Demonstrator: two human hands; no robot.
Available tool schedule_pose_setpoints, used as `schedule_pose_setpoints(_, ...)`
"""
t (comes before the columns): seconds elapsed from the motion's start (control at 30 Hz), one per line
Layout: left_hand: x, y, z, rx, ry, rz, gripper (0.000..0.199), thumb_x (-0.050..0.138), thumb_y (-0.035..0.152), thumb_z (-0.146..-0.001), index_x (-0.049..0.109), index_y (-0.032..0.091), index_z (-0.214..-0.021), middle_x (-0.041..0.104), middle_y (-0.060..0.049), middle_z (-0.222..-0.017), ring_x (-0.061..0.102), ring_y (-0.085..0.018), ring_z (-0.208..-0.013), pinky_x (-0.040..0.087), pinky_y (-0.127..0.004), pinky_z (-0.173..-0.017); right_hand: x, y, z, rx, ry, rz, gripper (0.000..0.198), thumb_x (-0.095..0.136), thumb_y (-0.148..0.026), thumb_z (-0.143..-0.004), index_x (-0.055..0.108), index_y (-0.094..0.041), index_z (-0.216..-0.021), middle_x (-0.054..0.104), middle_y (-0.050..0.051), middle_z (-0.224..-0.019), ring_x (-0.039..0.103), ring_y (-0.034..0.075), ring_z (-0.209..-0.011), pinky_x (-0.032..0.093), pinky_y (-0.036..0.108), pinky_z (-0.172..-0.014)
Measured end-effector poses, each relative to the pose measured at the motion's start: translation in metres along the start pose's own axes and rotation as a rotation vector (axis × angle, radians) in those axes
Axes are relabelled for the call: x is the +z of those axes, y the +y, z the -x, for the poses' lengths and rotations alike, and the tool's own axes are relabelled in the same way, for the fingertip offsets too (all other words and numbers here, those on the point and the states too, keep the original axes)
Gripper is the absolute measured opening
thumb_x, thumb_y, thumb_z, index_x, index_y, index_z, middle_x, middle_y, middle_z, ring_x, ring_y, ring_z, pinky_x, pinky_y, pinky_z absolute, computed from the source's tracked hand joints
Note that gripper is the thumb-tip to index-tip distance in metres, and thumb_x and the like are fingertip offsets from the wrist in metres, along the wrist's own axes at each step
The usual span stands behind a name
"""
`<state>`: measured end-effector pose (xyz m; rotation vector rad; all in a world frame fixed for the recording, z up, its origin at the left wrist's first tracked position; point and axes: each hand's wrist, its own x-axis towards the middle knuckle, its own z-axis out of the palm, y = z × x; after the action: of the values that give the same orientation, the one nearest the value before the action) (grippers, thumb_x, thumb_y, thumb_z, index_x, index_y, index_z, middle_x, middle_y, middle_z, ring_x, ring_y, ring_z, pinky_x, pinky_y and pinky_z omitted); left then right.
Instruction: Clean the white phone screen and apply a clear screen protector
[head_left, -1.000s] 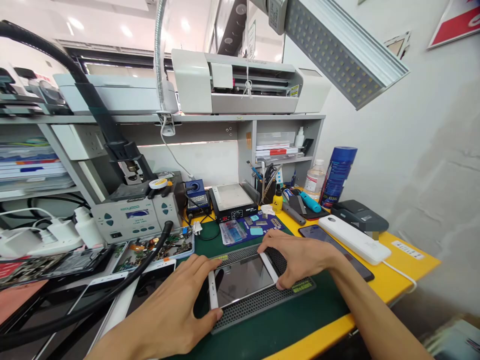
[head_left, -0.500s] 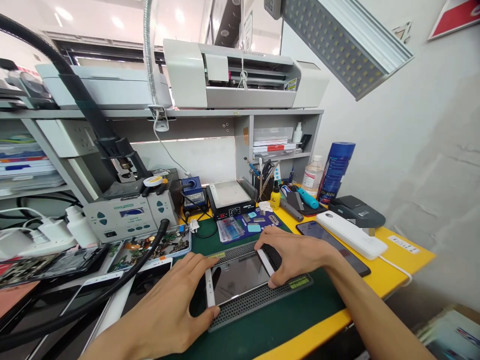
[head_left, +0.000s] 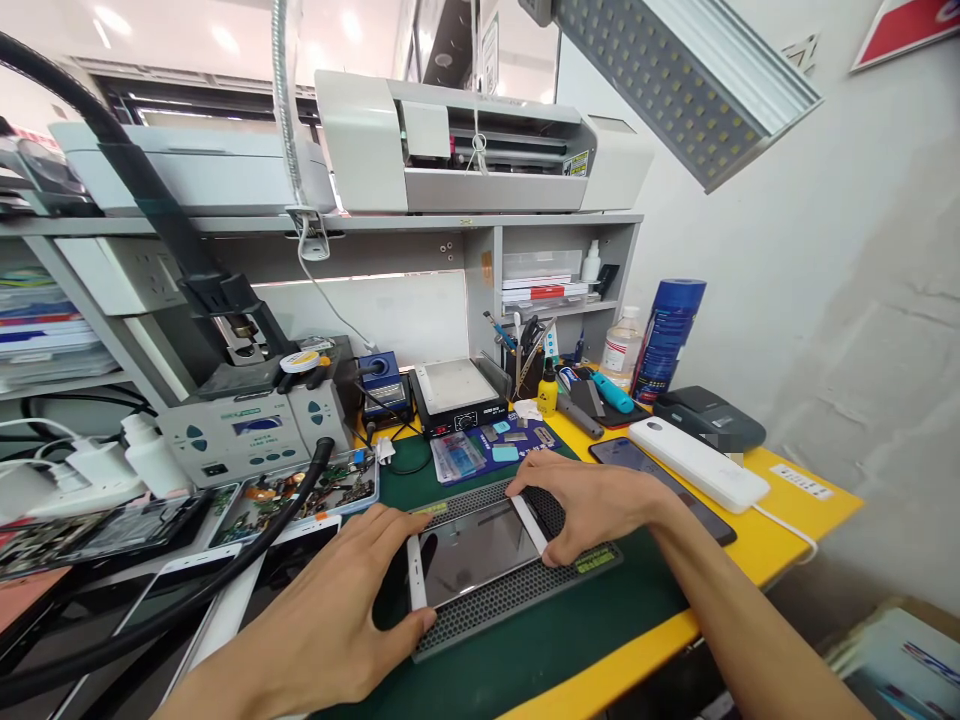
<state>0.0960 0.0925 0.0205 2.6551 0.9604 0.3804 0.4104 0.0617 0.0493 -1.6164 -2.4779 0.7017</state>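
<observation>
Spanning a white-framed smartphone [head_left: 478, 552] on a perforated grey pad [head_left: 487, 618], the left hand [head_left: 341, 595] and right hand [head_left: 592, 508] clamp opposite ends; likely light, stiff, slick and fragile-faced, it suits edge holds.

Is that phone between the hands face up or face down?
Face up: the phone shows its glossy dark screen, with the left hand at one end and the right hand at the other.

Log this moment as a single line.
left hand: grips white phone, left end | right hand: grips its right end | white phone: screen up, over perforated pad | below: green mat
</observation>
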Motion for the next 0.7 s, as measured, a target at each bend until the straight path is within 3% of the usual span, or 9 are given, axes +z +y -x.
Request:
schedule_pose_setpoints(0.27,-0.002,-0.002,-0.001,-0.069,0.001,-0.007,0.051,0.058,0.046,-0.085,0.049,0.032,-0.133,0.059,-0.005,-0.131,0.057,-0.029,-0.120,0.049,-0.040,-0.099,-0.007,0.001,0.005,0.034,0.008,-0.094,0.075,0.077,-0.044,-0.065,0.055,-0.022,-0.134,0.056,0.007,-0.134,0.054,0.030,-0.118,0.044,0.036,-0.098)
schedule_pose_setpoints(0.4,-0.001,-0.001,-0.002,-0.100,-0.001,0.019,0.050,0.056,0.046,-0.086,0.047,0.032,-0.134,0.059,-0.004,-0.130,0.060,-0.028,-0.114,0.053,-0.038,-0.092,-0.010,0.000,0.007,0.038,0.043,-0.163,0.073,0.078,-0.043,-0.065,0.056,-0.022,-0.132,0.059,0.007,-0.131,0.057,0.030,-0.114,0.048,0.035,-0.093)
schedule_pose_setpoints(0.53,-0.002,-0.002,-0.002,-0.107,0.114,0.057,0.050,0.057,0.042,-0.085,0.047,0.031,-0.133,0.061,-0.003,-0.128,0.062,-0.026,-0.111,0.053,-0.034,-0.091,-0.013,-0.001,0.009,-0.013,0.141,-0.251,0.072,0.077,-0.048,-0.070,0.054,-0.025,-0.135,0.055,0.007,-0.136,0.055,0.029,-0.118,0.047,0.037,-0.097)
schedule_pose_setpoints(0.7,-0.006,-0.004,0.000,-0.121,0.242,0.043,0.058,0.061,0.040,-0.081,0.043,0.034,-0.136,0.060,-0.002,-0.132,0.057,-0.028,-0.120,0.050,-0.036,-0.097,-0.014,-0.006,0.012,-0.164,0.326,-0.439,0.073,0.078,-0.043,-0.075,0.049,-0.027,-0.139,0.051,0.007,-0.140,0.049,0.028,-0.127,0.044,0.041,-0.105)
